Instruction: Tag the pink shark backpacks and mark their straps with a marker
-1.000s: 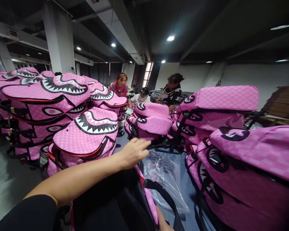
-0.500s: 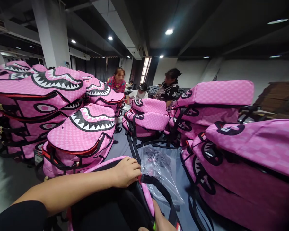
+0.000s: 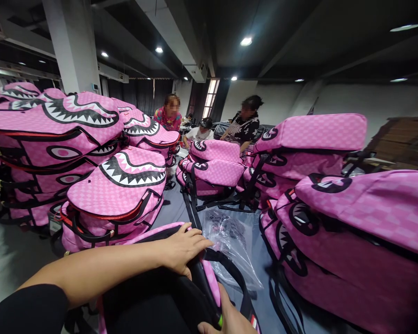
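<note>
A pink backpack (image 3: 214, 284) with a black lining lies opened in front of me at the bottom of the view. My left hand (image 3: 185, 248) reaches across it and rests on its far rim, fingers stretched out and thumb pointing down inside. At the near right edge, my right hand (image 3: 230, 311) grips the backpack's side wall between thumb and fingers; part of this hand is cut off by the frame. A black strap (image 3: 238, 278) loops out beside it. Just beyond lies a clear plastic bag (image 3: 230, 241) on the grey table (image 3: 174, 204).
Stacked pink shark-mouth backpacks (image 3: 76, 111) rise at the left, with a nearer one (image 3: 114, 185) beside my arm. More stacks stand at the right (image 3: 362, 222) and mid-table (image 3: 219, 171). Several people (image 3: 169, 113) work behind. Brown boxes (image 3: 400, 139) stand far right.
My left hand has gone from closed fingers at the backpack's rim to spread fingers lying over it. My right hand still grips the side and shows a little more.
</note>
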`<state>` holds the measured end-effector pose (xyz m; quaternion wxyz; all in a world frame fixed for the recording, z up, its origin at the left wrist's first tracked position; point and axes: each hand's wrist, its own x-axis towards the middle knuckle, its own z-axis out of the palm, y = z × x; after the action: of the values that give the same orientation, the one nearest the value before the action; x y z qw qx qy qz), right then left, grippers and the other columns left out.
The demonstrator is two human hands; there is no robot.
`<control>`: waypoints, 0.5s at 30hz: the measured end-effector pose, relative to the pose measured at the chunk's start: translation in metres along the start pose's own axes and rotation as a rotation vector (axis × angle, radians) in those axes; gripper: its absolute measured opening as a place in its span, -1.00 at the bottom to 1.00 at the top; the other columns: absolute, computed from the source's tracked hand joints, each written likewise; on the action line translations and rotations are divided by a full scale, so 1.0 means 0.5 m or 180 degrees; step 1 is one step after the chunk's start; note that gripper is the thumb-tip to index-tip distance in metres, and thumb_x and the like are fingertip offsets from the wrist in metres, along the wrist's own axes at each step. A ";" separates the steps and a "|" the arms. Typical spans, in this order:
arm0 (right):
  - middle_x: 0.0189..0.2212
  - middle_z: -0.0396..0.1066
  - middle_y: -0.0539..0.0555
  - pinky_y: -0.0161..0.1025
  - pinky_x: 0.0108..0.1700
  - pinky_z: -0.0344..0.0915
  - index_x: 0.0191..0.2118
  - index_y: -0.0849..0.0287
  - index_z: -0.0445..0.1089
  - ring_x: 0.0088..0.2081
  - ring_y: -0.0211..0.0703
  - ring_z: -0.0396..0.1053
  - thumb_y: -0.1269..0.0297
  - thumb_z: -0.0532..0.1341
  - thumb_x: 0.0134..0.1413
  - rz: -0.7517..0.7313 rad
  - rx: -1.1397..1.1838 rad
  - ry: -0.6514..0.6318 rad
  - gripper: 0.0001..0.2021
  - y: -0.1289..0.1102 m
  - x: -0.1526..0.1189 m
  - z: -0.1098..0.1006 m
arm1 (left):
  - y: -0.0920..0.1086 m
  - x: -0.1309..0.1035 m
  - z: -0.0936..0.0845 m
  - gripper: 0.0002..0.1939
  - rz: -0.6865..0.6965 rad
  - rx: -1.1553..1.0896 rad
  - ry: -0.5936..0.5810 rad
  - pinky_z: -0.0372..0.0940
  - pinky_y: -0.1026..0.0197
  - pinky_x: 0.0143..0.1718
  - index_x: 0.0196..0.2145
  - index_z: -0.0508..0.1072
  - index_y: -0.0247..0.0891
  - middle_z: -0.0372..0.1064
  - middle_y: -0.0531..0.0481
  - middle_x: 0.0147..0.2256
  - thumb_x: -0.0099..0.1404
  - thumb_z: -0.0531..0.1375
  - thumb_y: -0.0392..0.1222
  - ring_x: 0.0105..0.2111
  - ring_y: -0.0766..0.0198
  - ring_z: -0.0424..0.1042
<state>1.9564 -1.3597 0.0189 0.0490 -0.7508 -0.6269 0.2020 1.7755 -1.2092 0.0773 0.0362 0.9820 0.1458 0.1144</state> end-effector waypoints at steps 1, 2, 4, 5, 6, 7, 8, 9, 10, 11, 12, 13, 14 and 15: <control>-0.17 0.53 0.14 -0.24 -0.18 0.32 0.33 0.18 0.00 -0.09 0.03 0.50 0.29 0.23 -0.04 0.0001 -0.0001 0.0012 -0.23 -0.001 -0.001 0.000 | 0.003 0.004 0.000 0.13 0.0004 0.0131 -0.0099 -0.16 -0.28 0.25 0.31 -0.09 -0.28 0.19 -0.33 0.18 -0.04 0.42 0.09 0.22 -0.14 0.10; -0.16 0.53 0.16 -0.23 -0.17 0.33 0.33 0.21 -0.01 -0.11 0.04 0.50 0.29 0.23 -0.03 0.0001 -0.0003 0.0022 -0.22 -0.003 -0.002 -0.001 | 0.006 0.008 0.001 0.22 -0.0002 0.0279 -0.0188 -0.15 -0.29 0.24 0.35 -0.19 -0.27 0.14 -0.36 0.21 -0.06 0.43 0.07 0.23 -0.16 0.10; -0.14 0.52 0.19 -0.21 -0.16 0.33 0.34 0.26 -0.04 -0.12 0.05 0.51 0.29 0.23 -0.02 -0.0013 0.0000 0.0052 -0.20 -0.004 -0.004 0.000 | 0.011 0.018 0.005 0.30 -0.0054 0.0559 -0.0340 -0.10 -0.27 0.23 0.37 -0.27 -0.26 0.09 -0.38 0.24 -0.09 0.44 0.06 0.22 -0.18 0.10; -0.12 0.52 0.21 -0.20 -0.15 0.33 0.35 0.27 -0.05 -0.11 0.06 0.50 0.29 0.24 -0.01 -0.0022 0.0001 0.0058 -0.20 -0.004 -0.005 0.001 | 0.013 0.022 0.007 0.31 -0.0092 0.0678 -0.0408 -0.08 -0.25 0.22 0.37 -0.28 -0.25 0.06 -0.39 0.25 -0.11 0.45 0.05 0.22 -0.18 0.10; -0.10 0.51 0.22 -0.18 -0.14 0.33 0.35 0.27 -0.06 -0.10 0.08 0.50 0.29 0.24 0.00 -0.0015 -0.0004 0.0061 -0.20 -0.003 -0.006 0.003 | 0.015 0.026 0.008 0.32 -0.0118 0.0780 -0.0464 -0.06 -0.24 0.21 0.37 -0.28 -0.24 0.04 -0.40 0.26 -0.12 0.45 0.05 0.21 -0.18 0.10; -0.09 0.51 0.23 -0.17 -0.13 0.33 0.36 0.27 -0.07 -0.08 0.10 0.49 0.29 0.24 0.01 0.0001 -0.0019 0.0069 -0.20 -0.002 -0.006 0.005 | 0.016 0.030 0.010 0.33 -0.0124 0.0869 -0.0507 -0.04 -0.22 0.20 0.37 -0.28 -0.23 0.01 -0.42 0.27 -0.13 0.46 0.05 0.21 -0.18 0.10; -0.06 0.49 0.25 -0.16 -0.11 0.34 0.36 0.28 -0.08 -0.06 0.11 0.48 0.29 0.23 0.02 0.0011 -0.0040 0.0089 -0.20 -0.001 -0.007 0.009 | 0.017 0.033 0.011 0.34 -0.0115 0.0945 -0.0539 -0.02 -0.20 0.19 0.37 -0.28 -0.23 -0.01 -0.43 0.27 -0.14 0.46 0.05 0.21 -0.18 0.11; -0.02 0.47 0.27 -0.15 -0.10 0.34 0.36 0.29 -0.10 -0.04 0.12 0.48 0.30 0.22 0.04 0.0018 -0.0063 0.0120 -0.20 0.000 -0.008 0.013 | 0.016 0.036 0.012 0.34 -0.0095 0.1001 -0.0557 0.00 -0.17 0.18 0.37 -0.28 -0.23 -0.01 -0.45 0.27 -0.15 0.46 0.06 0.19 -0.17 0.12; 0.05 0.42 0.30 -0.14 -0.09 0.34 0.36 0.30 -0.10 -0.03 0.12 0.47 0.32 0.20 0.06 0.0027 -0.0085 0.0174 -0.22 -0.001 -0.010 0.018 | 0.016 0.038 0.012 0.34 -0.0076 0.1037 -0.0563 0.02 -0.14 0.16 0.37 -0.28 -0.22 0.00 -0.45 0.26 -0.15 0.46 0.07 0.18 -0.16 0.15; 0.13 0.34 0.32 -0.14 -0.10 0.36 0.36 0.29 -0.11 -0.02 0.11 0.47 0.34 0.16 0.09 0.0035 -0.0103 0.0260 -0.26 -0.005 -0.012 0.023 | 0.014 0.040 0.013 0.34 -0.0065 0.1053 -0.0561 0.03 -0.13 0.15 0.38 -0.28 -0.22 0.03 -0.44 0.25 -0.14 0.46 0.07 0.15 -0.14 0.17; 0.22 0.23 0.33 -0.14 -0.13 0.38 0.36 0.25 -0.10 -0.02 0.10 0.47 0.36 0.12 0.12 0.0037 -0.0112 0.0363 -0.30 -0.010 -0.015 0.029 | 0.012 0.042 0.014 0.35 -0.0069 0.1054 -0.0556 0.04 -0.12 0.15 0.38 -0.30 -0.22 0.06 -0.43 0.23 -0.13 0.46 0.08 0.13 -0.13 0.19; 0.29 0.12 0.29 -0.16 -0.17 0.39 0.37 0.20 -0.08 -0.03 0.07 0.47 0.37 0.08 0.15 0.0001 -0.0100 0.0473 -0.33 -0.019 -0.020 0.034 | 0.011 0.043 0.015 0.35 -0.0071 0.1043 -0.0551 0.04 -0.12 0.14 0.38 -0.32 -0.21 0.09 -0.41 0.21 -0.12 0.46 0.08 0.11 -0.13 0.21; 0.33 0.05 0.24 -0.18 -0.21 0.41 0.36 0.14 -0.05 -0.02 0.06 0.47 0.37 0.04 0.18 -0.0067 -0.0068 0.0582 -0.37 -0.030 -0.025 0.038 | 0.009 0.045 0.016 0.36 -0.0071 0.1029 -0.0546 0.04 -0.13 0.14 0.38 -0.33 -0.21 0.12 -0.39 0.20 -0.12 0.46 0.08 0.10 -0.12 0.22; 0.34 0.03 0.20 -0.20 -0.21 0.41 0.35 0.09 -0.01 -0.01 0.04 0.47 0.37 0.02 0.20 -0.0177 -0.0016 0.0683 -0.40 -0.044 -0.030 0.042 | 0.008 0.046 0.017 0.36 -0.0066 0.1023 -0.0539 0.03 -0.13 0.14 0.38 -0.33 -0.21 0.13 -0.38 0.19 -0.12 0.46 0.08 0.09 -0.12 0.22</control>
<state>1.9264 -1.3732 0.0108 0.1195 -0.7506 -0.6392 0.1174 1.8000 -1.2069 0.0741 -0.1078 0.9797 0.1687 0.0061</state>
